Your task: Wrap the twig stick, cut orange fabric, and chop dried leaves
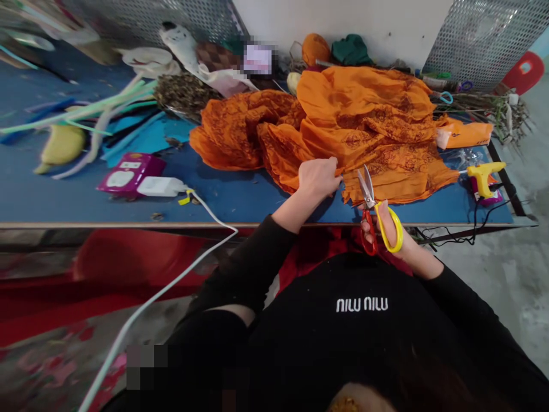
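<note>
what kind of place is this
Probably a small craft workshop: the blue worktable holds a big heap of patterned orange cloth, a yellow glue gun lies at its right end, and scissors with one red and one yellow handle are in the right hand.

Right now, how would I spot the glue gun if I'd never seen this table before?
Start with the blue table and the big heap of patterned orange cloth on it. Just past the cloth's right-hand end, near the table's edge, is the glue gun. Its yellow, pistol-shaped body sets it apart from the orange packet behind it and the purple item right by it.
</note>
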{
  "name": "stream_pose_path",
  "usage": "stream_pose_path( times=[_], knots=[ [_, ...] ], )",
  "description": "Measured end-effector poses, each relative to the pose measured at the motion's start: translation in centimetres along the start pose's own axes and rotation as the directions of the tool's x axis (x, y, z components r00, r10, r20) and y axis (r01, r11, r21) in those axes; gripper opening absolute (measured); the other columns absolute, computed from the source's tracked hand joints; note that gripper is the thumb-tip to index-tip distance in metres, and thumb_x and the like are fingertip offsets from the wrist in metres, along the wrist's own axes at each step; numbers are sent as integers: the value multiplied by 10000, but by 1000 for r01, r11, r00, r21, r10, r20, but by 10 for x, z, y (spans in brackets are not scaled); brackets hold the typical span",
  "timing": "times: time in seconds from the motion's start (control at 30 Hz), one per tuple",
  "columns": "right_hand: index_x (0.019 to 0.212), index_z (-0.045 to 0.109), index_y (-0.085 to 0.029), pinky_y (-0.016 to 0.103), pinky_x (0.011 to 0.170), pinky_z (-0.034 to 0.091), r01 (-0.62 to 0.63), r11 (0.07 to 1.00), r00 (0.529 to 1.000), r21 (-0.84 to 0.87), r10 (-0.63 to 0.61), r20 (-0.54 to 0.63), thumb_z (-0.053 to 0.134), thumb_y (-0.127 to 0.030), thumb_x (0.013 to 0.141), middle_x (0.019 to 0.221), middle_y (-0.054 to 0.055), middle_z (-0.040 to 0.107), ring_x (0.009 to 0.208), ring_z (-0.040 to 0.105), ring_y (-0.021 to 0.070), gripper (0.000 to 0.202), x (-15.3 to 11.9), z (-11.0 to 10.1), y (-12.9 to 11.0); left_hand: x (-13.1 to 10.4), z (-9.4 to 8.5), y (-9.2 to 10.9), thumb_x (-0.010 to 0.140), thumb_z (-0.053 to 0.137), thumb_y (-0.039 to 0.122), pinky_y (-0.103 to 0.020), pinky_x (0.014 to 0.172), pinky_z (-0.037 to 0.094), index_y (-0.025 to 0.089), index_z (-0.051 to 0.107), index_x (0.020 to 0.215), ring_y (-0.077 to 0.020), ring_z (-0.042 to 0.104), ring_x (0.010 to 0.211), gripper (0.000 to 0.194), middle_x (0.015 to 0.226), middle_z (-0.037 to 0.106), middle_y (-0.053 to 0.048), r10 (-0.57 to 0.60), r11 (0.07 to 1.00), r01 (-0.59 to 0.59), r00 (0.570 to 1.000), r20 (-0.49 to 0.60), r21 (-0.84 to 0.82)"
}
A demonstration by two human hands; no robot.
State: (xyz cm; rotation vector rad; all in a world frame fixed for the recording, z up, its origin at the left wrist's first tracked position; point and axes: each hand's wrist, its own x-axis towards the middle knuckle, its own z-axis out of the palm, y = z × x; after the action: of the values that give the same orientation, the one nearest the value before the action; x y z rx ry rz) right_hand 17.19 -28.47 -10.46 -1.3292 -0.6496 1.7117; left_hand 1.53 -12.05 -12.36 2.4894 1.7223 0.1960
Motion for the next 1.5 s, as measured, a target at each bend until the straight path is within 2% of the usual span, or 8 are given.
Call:
stream_pose_path(
  times=[0.1, 0.27, 0.33, 0.5, 0.77, 1.13, 1.27, 1.5],
  knots=[
    [1130, 569, -248, 199, 421, 378, 28, 1000, 999, 11, -29, 19, 648, -878, 822, 646, -92, 560, 449, 487, 76, 706, 0, -4, 0, 7, 10, -5, 943, 569, 246, -465, 775, 539, 175, 778, 1014, -411, 757, 1025, 232, 1067, 793, -194, 26, 999, -27, 999, -25, -24],
    [1151, 573, -251, 208, 443, 402, 43, 999, 999, 7, -43, 24, 648, -861, 836, 662, -86, 570, 466, 494, 78, 691, 4, -10, 2, 0, 25, -27, 892, 575, 221, -459, 920, 556, 202, 719, 951, -348, 716, 1086, 157, 1152, 763, -172, 67, 953, -163, 935, -349, -254],
    [1140, 581, -251, 209, 455, 412, 35, 999, 999, 9, -35, 32, 654, -829, 858, 662, -86, 568, 471, 496, 77, 647, 6, -10, 4, -5, 27, -33, 902, 560, 226, -410, 915, 552, 219, 683, 989, -299, 714, 1042, 152, 1082, 777, -125, 59, 916, -211, 912, -405, -341],
    [1126, 592, -252, 198, 430, 377, 4, 1000, 997, -15, -3, 80, 696, -819, 834, 644, -100, 559, 446, 487, 66, 646, 9, -4, 2, -11, 19, -32, 923, 546, 247, -350, 770, 528, 215, 650, 1139, -249, 712, 835, 242, 962, 761, -84, 32, 909, -189, 920, -390, -371],
    [1125, 584, -248, 193, 398, 379, 52, 998, 987, -46, -44, 152, 732, -965, 609, 662, -108, 571, 439, 498, 62, 896, 7, -10, 6, -19, 8, -26, 821, 589, 182, -390, 861, 559, 199, 701, 1020, -292, 710, 947, 229, 962, 749, -112, 252, 922, -339, 892, -376, -187],
    [955, 531, -254, 189, 351, 357, -23, 993, 991, -119, 39, 131, 641, -876, 839, 613, -100, 548, 394, 500, 66, 642, 30, 3, 9, -43, 18, -23, 851, 640, 165, -418, 859, 547, 232, 771, 892, -273, 697, 892, 152, 886, 742, -80, 188, 921, -328, 846, -499, -209],
    [889, 489, -249, 184, 348, 364, 16, 981, 989, -193, 13, 148, 603, -926, 810, 602, -93, 551, 394, 515, 65, 691, 38, 13, -2, -44, 19, -21, 838, 634, 140, -395, 859, 544, 230, 771, 912, -254, 696, 884, 180, 885, 746, -66, 194, 924, -331, 838, -511, -191],
    [869, 480, -257, 216, 347, 364, 43, 967, 991, -250, -9, 135, 543, -970, 781, 592, -91, 524, 391, 493, 81, 721, 47, 20, -9, -41, 22, -20, 837, 634, 132, -373, 810, 519, 225, 778, 889, -235, 685, 843, 179, 842, 732, -54, 243, 909, -392, 771, -589, -139]
  ],
)
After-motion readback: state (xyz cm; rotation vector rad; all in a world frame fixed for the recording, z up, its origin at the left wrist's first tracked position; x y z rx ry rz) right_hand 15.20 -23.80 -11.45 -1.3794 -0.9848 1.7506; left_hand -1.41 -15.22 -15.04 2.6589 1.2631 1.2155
